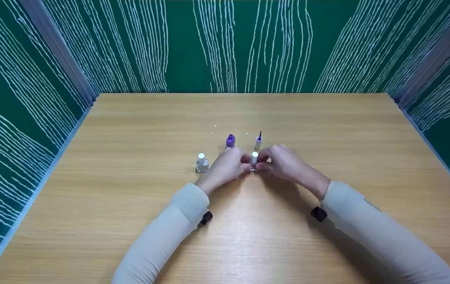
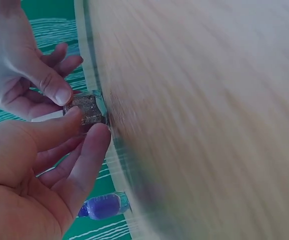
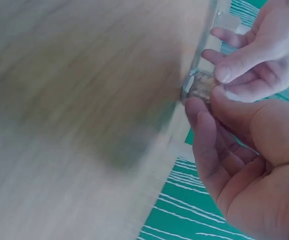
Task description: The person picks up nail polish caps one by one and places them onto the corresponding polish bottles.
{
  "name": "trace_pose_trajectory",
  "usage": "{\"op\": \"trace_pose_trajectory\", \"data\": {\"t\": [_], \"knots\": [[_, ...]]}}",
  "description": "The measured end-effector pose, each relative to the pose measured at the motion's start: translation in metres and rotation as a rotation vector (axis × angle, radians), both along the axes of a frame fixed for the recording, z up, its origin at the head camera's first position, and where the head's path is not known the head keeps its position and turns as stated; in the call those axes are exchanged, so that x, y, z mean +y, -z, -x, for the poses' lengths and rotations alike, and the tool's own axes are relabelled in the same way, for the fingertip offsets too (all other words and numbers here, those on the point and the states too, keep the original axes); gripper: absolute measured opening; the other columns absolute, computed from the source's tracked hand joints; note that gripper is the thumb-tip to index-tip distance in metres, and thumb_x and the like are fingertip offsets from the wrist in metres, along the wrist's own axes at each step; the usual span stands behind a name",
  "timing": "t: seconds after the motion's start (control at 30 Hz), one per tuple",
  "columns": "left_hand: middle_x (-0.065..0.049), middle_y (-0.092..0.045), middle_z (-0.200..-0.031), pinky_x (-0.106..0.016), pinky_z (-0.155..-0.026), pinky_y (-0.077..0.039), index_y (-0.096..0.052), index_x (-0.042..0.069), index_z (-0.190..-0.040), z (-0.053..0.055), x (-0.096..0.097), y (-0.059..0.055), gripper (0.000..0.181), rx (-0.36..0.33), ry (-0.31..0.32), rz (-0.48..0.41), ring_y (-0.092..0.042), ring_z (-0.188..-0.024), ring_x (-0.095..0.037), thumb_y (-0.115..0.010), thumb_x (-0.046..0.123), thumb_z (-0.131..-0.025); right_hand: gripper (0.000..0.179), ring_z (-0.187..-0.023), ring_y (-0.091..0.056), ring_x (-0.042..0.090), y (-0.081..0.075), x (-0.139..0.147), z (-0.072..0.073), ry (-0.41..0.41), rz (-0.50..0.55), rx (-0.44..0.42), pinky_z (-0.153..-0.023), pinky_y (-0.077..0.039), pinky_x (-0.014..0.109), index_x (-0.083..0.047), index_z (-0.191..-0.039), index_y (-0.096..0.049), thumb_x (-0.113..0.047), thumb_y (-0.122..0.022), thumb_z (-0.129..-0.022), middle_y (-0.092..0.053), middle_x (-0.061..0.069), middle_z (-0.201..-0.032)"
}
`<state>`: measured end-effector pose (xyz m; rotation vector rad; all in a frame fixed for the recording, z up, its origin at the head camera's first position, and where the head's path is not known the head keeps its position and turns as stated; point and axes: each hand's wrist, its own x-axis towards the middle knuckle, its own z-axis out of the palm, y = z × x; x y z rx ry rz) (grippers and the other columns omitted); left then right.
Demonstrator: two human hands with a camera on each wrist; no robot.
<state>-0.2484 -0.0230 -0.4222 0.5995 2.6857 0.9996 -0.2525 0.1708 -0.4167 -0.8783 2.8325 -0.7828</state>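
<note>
A small nail polish bottle point(image 1: 254, 162) with a white cylindrical cap point(image 1: 254, 154) stands upright at the desk point(image 1: 162, 118), between the two hands; its glass is squarish and clear at the base, with dark, speckled contents. The left hand point(image 1: 228, 165) and the right hand point(image 1: 287, 163) both pinch it, thumbs against the glass. That speckling shows in the wrist views; from the head it is only a dark patch below the cap. The left wrist view also shows a purple bottle point(image 2: 104, 206), uncapped in the head view. Only the head view clearly shows the white brush cap point(image 1: 259, 142), its purple brush pointing up, and pale crumbs point(image 1: 247, 133) nearby.
</note>
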Motion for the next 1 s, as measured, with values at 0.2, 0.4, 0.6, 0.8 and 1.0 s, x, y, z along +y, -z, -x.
{"op": "trace_pose_trajectory", "data": {"t": [0.2, 0.4, 0.6, 0.8, 1.0], "knots": [[-0.001, -0.073, -0.094, -0.027, -0.068, -0.051, -0.078, 0.011, -0.102, 0.001, -0.001, -0.001, 0.01, 0.023, -0.013, 0.02, -0.061, -0.074, -0.014, -0.074, 0.014, -0.094, 0.008, -0.084, -0.071, 0.022, -0.002, -0.003, -0.001, 0.005, -0.003, 0.009, -0.076, -0.058, 0.036, -0.007, -0.098, -0.078, -0.007, -0.077, -0.09, -0.076, 0.008, -0.094], [0.0, -0.072, -0.092, -0.027, -0.072, -0.051, -0.077, 0.012, -0.1, 0.0, 0.001, 0.001, 0.008, 0.013, -0.01, 0.027, -0.061, -0.077, -0.014, -0.074, 0.014, -0.094, 0.009, -0.085, -0.071, 0.021, 0.0, -0.001, -0.002, 0.016, 0.008, -0.003, -0.076, -0.058, 0.037, -0.007, -0.099, -0.078, -0.007, -0.077, -0.09, -0.076, 0.007, -0.094], [-0.001, -0.071, -0.092, -0.028, -0.073, -0.051, -0.077, 0.012, -0.097, -0.001, 0.004, 0.003, 0.006, 0.029, -0.009, 0.05, -0.061, -0.078, -0.015, -0.074, 0.014, -0.094, 0.012, -0.087, -0.071, 0.022, 0.003, 0.002, -0.004, 0.05, 0.021, -0.034, -0.077, -0.057, 0.036, -0.006, -0.102, -0.078, -0.01, -0.077, -0.09, -0.076, 0.007, -0.097], [-0.002, -0.073, -0.092, -0.029, -0.071, -0.051, -0.078, 0.012, -0.096, -0.002, 0.005, 0.003, 0.006, 0.054, -0.007, 0.073, -0.06, -0.076, -0.015, -0.075, 0.016, -0.093, 0.012, -0.085, -0.072, 0.022, 0.005, 0.003, -0.006, 0.044, 0.029, -0.01, -0.075, -0.057, 0.037, -0.006, -0.101, -0.078, -0.011, -0.077, -0.09, -0.076, 0.007, -0.096], [0.0, -0.069, -0.082, -0.029, -0.064, -0.044, -0.077, 0.012, -0.093, 0.0, 0.003, 0.0, 0.006, 0.068, 0.009, 0.108, -0.056, -0.071, -0.014, -0.076, 0.018, -0.093, 0.011, -0.083, -0.071, 0.021, 0.008, 0.002, -0.005, 0.028, 0.034, 0.038, -0.076, -0.056, 0.04, -0.007, -0.1, -0.077, -0.014, -0.077, -0.091, -0.077, 0.005, -0.094]]}}
